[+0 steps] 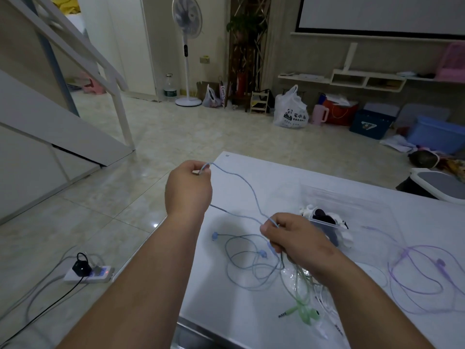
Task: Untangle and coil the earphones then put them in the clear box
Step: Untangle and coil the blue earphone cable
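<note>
Blue earphones lie in loose loops on the white table, two earbuds showing. My left hand pinches the plug end of the blue cable, raised above the table's left edge. The cable runs from there down to my right hand, which grips the blue cable together with green earphones that trail toward the table's near edge. The clear box stands just beyond my right hand, with black and white earphones at its near side. Purple earphones lie spread out at the right.
A crinkled clear plastic bag lies under the green cable. A power strip with cables sits on the floor at the left. A grey-lidded bin stands beyond the table's right side. Bags and boxes line the far wall.
</note>
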The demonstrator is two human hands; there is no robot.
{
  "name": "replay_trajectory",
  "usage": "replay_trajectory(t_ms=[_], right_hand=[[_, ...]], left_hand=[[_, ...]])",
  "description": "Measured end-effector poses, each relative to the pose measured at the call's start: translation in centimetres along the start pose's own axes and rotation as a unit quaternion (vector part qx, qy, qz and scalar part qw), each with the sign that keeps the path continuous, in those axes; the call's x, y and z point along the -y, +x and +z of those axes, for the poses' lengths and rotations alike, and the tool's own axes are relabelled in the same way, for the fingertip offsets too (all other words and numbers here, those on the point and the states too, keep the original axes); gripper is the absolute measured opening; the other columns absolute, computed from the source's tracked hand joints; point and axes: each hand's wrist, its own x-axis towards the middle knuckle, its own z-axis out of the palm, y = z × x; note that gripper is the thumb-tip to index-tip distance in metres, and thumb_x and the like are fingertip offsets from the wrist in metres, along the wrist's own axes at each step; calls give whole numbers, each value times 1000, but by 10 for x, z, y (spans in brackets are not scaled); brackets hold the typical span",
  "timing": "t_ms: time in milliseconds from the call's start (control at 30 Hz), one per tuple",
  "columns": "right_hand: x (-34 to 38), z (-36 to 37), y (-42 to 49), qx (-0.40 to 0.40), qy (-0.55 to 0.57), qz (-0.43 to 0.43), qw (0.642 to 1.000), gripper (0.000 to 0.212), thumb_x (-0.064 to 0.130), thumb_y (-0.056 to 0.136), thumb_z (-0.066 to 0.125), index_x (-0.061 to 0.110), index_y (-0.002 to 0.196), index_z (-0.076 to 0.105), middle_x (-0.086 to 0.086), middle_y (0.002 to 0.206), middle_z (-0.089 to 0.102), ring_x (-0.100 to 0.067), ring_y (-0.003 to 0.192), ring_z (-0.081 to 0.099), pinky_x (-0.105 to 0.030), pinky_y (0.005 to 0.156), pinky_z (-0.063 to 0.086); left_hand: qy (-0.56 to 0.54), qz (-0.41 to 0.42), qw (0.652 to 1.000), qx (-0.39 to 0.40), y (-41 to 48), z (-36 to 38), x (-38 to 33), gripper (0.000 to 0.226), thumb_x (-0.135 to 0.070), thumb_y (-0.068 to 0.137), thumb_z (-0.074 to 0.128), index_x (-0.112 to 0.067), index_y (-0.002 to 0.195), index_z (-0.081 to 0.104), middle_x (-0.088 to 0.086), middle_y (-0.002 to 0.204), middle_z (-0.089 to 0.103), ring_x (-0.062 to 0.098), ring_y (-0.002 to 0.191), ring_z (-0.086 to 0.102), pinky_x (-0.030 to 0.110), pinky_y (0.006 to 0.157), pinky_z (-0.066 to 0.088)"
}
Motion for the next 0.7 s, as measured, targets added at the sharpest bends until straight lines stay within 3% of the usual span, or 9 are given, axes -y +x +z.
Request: replay_trajectory(t_ms=[67, 133, 167, 233, 300, 400, 533, 633, 700], right_hand=[[2, 1, 1, -51, 2, -26, 998, 23, 28, 90, 63, 17, 70, 60, 8, 53, 50, -5, 46, 38, -16, 46, 31], [3, 5, 2, -71, 8, -48, 996, 22, 27, 89, 64, 18, 70, 61, 11, 53, 46, -6, 50, 38, -15, 49, 33], [2, 6, 2, -77, 11, -55, 995, 21, 27, 90, 63, 18, 71, 62, 12, 53, 45, -6, 51, 38, -14, 49, 34], [3, 8, 2, -83, 13, -68, 994, 20, 26, 91, 63, 17, 74, 63, 13, 54, 45, -3, 50, 39, -11, 49, 34], [2, 10, 3, -83, 9, -75, 994, 19, 25, 93, 62, 18, 75, 63, 13, 53, 48, -1, 48, 42, -9, 49, 36], [3, 11, 5, -111, 3, -69, 991, 21, 26, 93, 60, 19, 74, 62, 13, 52, 49, 1, 46, 43, -8, 47, 35], [2, 8, 7, -142, 26, -57, 988, 23, 27, 94, 58, 15, 74, 59, 8, 55, 48, -2, 45, 39, -17, 50, 34], [0, 6, 9, -150, 48, -42, 987, 26, 30, 94, 58, 10, 79, 63, 9, 54, 50, -3, 46, 39, -25, 54, 33], [-1, 6, 11, -141, 79, -32, 986, 29, 33, 95, 56, 11, 79, 66, 8, 55, 53, -3, 44, 39, -25, 51, 31]], left_hand=[[38, -13, 999, 36, 0, 0, 1, 40, -18, 86, 60, -27, 125, 59, -8, 100, 62, 20, 84, 62, 35, 78, 53], [5, -32, 999, 40, -6, 2, -4, 62, -11, 84, 60, -32, 139, 39, -6, 120, 40, 11, 85, 53, 33, 78, 50], [-17, -24, 999, 27, -11, 3, -8, 61, -7, 83, 59, -34, 135, 40, -7, 121, 34, 5, 80, 49, 28, 71, 46], [-35, 35, 998, 32, -16, 5, -15, 44, -1, 79, 55, -32, 109, 55, -8, 117, 46, 1, 72, 49, 22, 58, 40], [-28, 78, 990, 115, -20, 7, -18, 34, 1, 77, 54, -30, 84, 66, -13, 92, 64, 2, 57, 51, 17, 50, 37], [39, 82, 964, 251, -29, 9, -19, 24, -6, 80, 58, -24, 74, 72, -18, 56, 61, -1, 42, 47, 19, 49, 33], [97, 75, 941, 316, -31, 11, -19, 24, -33, 89, 60, -21, 74, 73, -12, 81, 70, 3, 77, 62, 26, 69, 42], [160, 93, 930, 318, -31, 11, -18, 32, -37, 94, 54, -20, 70, 65, -13, 61, 60, 0, 55, 53, 24, 56, 36], [154, 104, 946, 266, -30, 13, -17, 33, -34, 96, 51, -14, 73, 63, -1, 73, 65, 13, 64, 56, 27, 58, 39]])
